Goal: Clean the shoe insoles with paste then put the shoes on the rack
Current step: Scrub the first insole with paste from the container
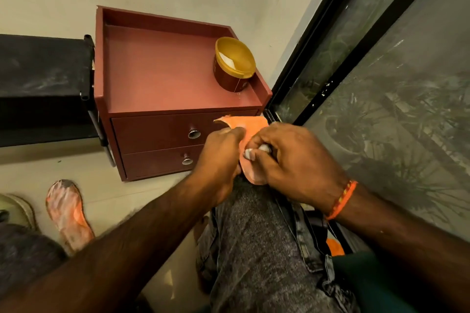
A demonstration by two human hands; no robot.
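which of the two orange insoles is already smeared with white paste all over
The insole on the floor at lower left, streaked white over most of its face. The insole held in both hands shows mostly clean orange.

Both hands' fingers (254,154) curled, meeting above the knee.

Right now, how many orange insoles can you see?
2. One insole is held in both hands over the knee; another paste-smeared insole lies on the floor at left. An orange scrap by the right forearm may be a third.
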